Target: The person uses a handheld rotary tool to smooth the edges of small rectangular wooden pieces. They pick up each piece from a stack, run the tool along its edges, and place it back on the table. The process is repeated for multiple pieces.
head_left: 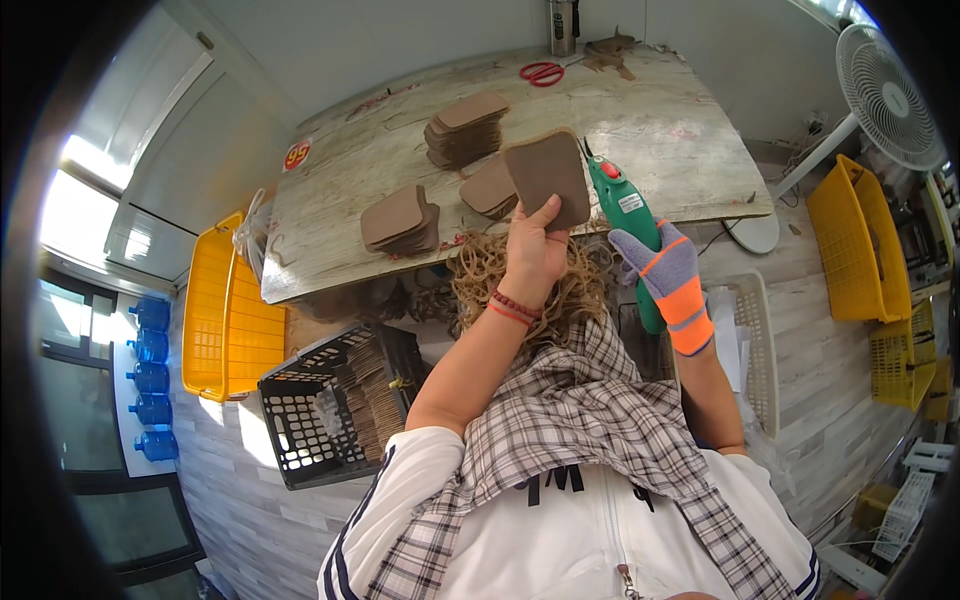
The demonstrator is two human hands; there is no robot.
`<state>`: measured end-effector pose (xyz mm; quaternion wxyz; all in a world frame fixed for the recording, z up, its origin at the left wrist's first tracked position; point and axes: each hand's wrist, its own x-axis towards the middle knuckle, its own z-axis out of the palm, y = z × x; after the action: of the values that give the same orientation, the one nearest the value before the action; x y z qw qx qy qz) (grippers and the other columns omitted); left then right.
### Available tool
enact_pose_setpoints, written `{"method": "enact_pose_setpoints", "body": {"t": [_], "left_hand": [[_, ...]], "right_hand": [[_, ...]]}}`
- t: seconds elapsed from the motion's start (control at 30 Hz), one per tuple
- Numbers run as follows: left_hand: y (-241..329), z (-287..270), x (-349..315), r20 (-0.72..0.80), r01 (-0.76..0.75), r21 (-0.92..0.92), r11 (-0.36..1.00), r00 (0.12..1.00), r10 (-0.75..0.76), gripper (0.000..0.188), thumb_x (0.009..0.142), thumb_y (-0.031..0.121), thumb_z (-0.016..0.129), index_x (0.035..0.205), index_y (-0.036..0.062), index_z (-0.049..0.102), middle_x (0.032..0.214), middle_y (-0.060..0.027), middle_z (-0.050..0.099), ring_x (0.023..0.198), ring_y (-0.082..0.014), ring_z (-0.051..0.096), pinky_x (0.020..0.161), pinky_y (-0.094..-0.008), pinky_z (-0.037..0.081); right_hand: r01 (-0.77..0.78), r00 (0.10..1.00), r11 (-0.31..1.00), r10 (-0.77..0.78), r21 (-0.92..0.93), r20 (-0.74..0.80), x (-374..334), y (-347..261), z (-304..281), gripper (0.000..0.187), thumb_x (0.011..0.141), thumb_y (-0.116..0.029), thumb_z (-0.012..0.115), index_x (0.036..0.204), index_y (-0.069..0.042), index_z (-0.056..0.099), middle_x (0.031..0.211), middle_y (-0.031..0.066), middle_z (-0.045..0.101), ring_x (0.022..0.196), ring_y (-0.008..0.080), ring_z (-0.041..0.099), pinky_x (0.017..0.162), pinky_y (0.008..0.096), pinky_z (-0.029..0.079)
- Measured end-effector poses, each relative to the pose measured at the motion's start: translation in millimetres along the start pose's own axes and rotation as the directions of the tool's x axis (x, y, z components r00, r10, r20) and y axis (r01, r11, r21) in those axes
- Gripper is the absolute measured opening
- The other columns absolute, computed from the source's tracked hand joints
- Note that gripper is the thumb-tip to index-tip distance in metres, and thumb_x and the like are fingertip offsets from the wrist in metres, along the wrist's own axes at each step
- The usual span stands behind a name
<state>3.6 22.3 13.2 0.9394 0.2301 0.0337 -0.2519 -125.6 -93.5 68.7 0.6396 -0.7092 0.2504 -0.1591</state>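
Note:
My bare left hand (pixel 535 245) holds up a brown rounded leather-like piece (pixel 548 172) by its lower edge, above the front of the table (pixel 680 150). My right hand (pixel 668 275), in a grey and orange glove, grips a green electric cutter (pixel 625 208) just right of the piece, its tip pointing at the piece's upper right corner. Three stacks of similar brown pieces lie on the table: one behind (pixel 465 128), one at left (pixel 398 220), one just behind the held piece (pixel 490 190).
Red scissors (pixel 541 72) and a metal flask (pixel 562 25) sit at the table's far edge. A pile of tan trimmings (pixel 480 275) hangs below the table front. A black crate (pixel 330 410) with brown pieces, yellow crates (pixel 222 310), a white basket (pixel 745 340) and a fan (pixel 890 95) stand around.

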Motion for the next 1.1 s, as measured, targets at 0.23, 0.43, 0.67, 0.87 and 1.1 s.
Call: {"method": "enact_pose_setpoints", "body": {"t": [0.23,0.43,0.67,0.87,1.1], "left_hand": [[4.7,-2.9,5.2,0.056,0.003,-0.011,1.0,0.998,-0.002,0.034,0.087,-0.008,0.058,0.118,0.0035,0.051,0.113,-0.0097,0.061,0.103,-0.0239,0.06,0.09,-0.0382,0.053],[-0.1,-4.3,-0.8,0.033,0.016,0.089,0.996,0.999,-0.019,0.031,0.086,-0.007,0.059,0.115,0.0027,0.053,0.113,-0.0107,0.061,0.102,-0.0239,0.061,0.09,-0.0386,0.053],[30.0,-17.6,0.6,0.139,-0.032,0.357,0.933,0.99,-0.019,0.029,0.086,-0.006,0.06,0.114,0.0011,0.056,0.109,-0.0105,0.064,0.096,-0.0222,0.064,0.085,-0.0375,0.055],[72.7,-23.6,4.7,0.255,-0.087,0.595,0.799,0.963,-0.084,0.035,0.081,-0.01,0.062,0.116,-0.0014,0.061,0.103,-0.0081,0.068,0.086,-0.0152,0.066,0.076,-0.0305,0.057],[95.4,-20.3,-4.2,0.178,0.045,0.754,0.655,0.946,-0.27,0.042,0.077,-0.011,0.064,0.118,-0.0029,0.06,0.102,-0.0067,0.068,0.086,-0.0137,0.064,0.078,-0.0291,0.054]], "right_hand": [[-0.028,0.999,0.999,0.028,-0.017,0.018,-4.4,0.0,1.5,0.039,0.077,-0.027,0.079,0.096,0.001,0.061,0.07,0.0014,0.063,0.053,0.0054,0.055,0.048,0.0216,0.044],[0.008,1.0,1.0,-0.008,0.003,0.012,-0.1,1.3,-4.1,0.039,0.077,-0.027,0.08,0.095,0.001,0.061,0.07,0.0013,0.063,0.053,0.005,0.054,0.047,0.0218,0.043],[-0.042,0.995,0.995,0.049,-0.089,0.083,-6.6,-12.1,-17.4,0.039,0.077,-0.025,0.079,0.098,0.002,0.061,0.069,0.0017,0.061,0.053,0.005,0.053,0.047,0.022,0.043],[-0.046,0.972,0.986,0.08,-0.159,0.22,-16.2,-14.8,-35.1,0.044,0.076,-0.026,0.08,0.103,0.002,0.06,0.07,0.0014,0.061,0.053,0.0055,0.052,0.048,0.0219,0.043],[-0.007,0.965,0.977,0.062,-0.212,0.256,-21.8,-10.7,-29.2,0.045,0.075,-0.027,0.081,0.102,0.001,0.06,0.07,0.0008,0.06,0.055,0.0046,0.052,0.049,0.0215,0.042]]}}
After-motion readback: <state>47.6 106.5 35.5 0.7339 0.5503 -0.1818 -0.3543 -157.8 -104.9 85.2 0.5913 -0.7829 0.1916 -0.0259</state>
